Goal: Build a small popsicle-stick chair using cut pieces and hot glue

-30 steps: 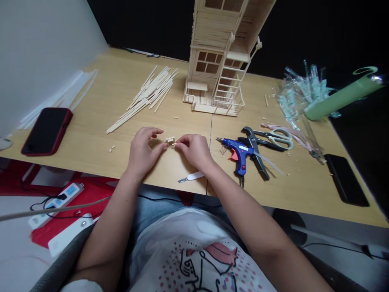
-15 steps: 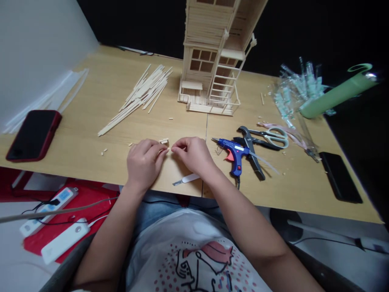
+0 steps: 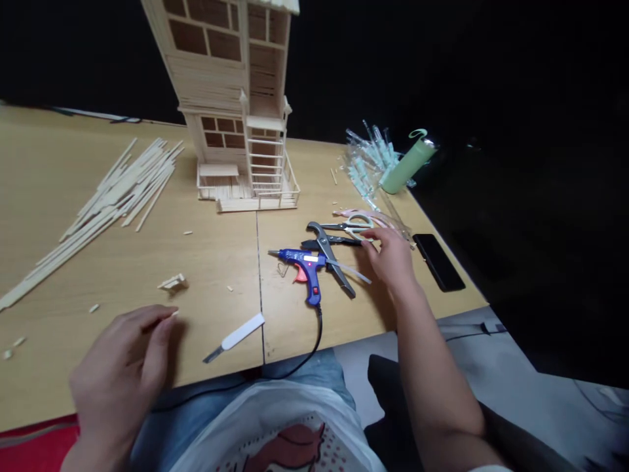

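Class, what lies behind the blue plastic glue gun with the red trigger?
Beyond the glue gun, dark metal pliers lie splayed open, and scissors with white looped handles lie farther back. What the gun covers on the wooden tabletop cannot be seen.

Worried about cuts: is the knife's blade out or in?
Out: the grey blade shows bare beyond the white handle.
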A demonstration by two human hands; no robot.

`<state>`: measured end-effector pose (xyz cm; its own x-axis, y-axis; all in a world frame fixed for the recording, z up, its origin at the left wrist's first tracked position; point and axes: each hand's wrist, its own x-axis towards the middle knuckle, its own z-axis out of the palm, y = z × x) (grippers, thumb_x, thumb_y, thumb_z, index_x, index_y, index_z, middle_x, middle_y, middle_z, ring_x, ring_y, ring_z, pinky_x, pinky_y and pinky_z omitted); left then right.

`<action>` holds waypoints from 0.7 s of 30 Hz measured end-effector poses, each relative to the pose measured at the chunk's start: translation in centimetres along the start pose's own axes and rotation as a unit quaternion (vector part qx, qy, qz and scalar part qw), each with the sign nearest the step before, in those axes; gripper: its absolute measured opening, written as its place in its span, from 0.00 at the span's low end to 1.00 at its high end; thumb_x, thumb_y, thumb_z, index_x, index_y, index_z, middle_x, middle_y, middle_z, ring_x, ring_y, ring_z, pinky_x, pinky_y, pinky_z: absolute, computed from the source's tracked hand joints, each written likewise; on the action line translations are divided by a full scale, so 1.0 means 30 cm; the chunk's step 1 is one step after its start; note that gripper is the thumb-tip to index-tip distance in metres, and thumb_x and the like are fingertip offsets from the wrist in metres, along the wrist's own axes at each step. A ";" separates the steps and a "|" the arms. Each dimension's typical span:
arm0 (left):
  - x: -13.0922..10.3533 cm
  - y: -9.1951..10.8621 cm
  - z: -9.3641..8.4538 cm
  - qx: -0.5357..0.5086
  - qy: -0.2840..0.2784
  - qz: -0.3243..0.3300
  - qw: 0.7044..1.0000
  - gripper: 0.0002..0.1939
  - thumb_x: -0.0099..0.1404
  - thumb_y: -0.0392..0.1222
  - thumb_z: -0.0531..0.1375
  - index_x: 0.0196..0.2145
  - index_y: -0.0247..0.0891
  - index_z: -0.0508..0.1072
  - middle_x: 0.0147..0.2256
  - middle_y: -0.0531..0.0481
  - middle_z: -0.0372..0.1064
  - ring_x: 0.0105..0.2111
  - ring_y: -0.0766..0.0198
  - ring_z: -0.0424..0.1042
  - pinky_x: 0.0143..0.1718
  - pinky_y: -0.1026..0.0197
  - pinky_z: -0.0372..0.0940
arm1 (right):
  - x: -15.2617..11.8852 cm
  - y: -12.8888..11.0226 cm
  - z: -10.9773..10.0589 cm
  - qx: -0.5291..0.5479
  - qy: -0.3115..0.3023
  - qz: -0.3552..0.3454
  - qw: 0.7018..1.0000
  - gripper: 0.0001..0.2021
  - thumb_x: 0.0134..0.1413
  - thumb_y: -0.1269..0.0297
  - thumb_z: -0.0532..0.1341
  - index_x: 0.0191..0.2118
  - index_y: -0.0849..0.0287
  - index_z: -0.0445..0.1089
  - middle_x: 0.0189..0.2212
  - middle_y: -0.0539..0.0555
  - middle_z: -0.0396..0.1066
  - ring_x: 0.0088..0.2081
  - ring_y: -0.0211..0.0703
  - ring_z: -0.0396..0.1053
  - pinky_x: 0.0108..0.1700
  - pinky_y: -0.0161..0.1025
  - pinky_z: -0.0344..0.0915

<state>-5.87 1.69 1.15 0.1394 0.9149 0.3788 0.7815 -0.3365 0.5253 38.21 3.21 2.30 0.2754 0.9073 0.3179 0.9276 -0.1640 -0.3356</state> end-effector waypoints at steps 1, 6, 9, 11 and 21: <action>0.005 0.012 0.005 -0.004 -0.001 0.007 1.000 0.06 0.71 0.46 0.57 0.43 0.47 0.72 0.42 0.46 0.76 0.44 0.48 0.76 0.46 0.44 0.69 | 0.030 0.030 0.003 -0.014 -0.011 -0.008 1.000 0.12 0.56 0.73 0.62 0.45 0.64 0.78 0.46 0.64 0.79 0.51 0.58 0.73 0.56 0.51 0.65; 0.033 0.057 0.037 -0.008 -0.003 0.050 0.999 0.04 0.70 0.45 0.59 0.42 0.49 0.73 0.39 0.51 0.77 0.41 0.52 0.77 0.42 0.50 0.70 | 0.168 0.118 0.027 -0.074 -0.114 -0.037 0.990 0.15 0.54 0.74 0.65 0.48 0.62 0.78 0.49 0.63 0.78 0.51 0.53 0.73 0.55 0.44 0.64; 0.036 0.063 0.050 -0.002 -0.001 0.062 0.998 0.04 0.70 0.44 0.60 0.42 0.47 0.74 0.37 0.52 0.77 0.37 0.57 0.77 0.40 0.55 0.69 | 0.220 0.131 0.021 -0.119 -0.169 -0.043 0.978 0.14 0.52 0.72 0.67 0.46 0.59 0.80 0.44 0.61 0.79 0.45 0.51 0.74 0.48 0.41 0.65; 0.031 0.062 0.050 0.001 0.012 0.063 0.998 0.03 0.70 0.43 0.61 0.41 0.45 0.75 0.35 0.52 0.77 0.35 0.60 0.77 0.38 0.58 0.68 | 0.236 0.125 -0.003 -0.154 -0.188 -0.042 0.969 0.11 0.53 0.70 0.67 0.43 0.59 0.80 0.41 0.62 0.79 0.43 0.51 0.73 0.45 0.41 0.63; -0.003 0.083 0.030 -0.043 0.008 0.032 0.999 0.02 0.70 0.39 0.61 0.39 0.41 0.75 0.35 0.52 0.78 0.36 0.63 0.77 0.39 0.62 0.69 | 0.073 0.112 -0.267 -0.121 -0.136 0.038 0.983 0.12 0.57 0.59 0.65 0.44 0.60 0.75 0.36 0.64 0.77 0.37 0.51 0.70 0.38 0.46 0.61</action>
<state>-3.39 0.96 1.75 0.1766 0.8874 0.4259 0.7162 -0.4126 0.5628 43.96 1.54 8.98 0.2990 0.9534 0.0408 0.9490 -0.2926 -0.1176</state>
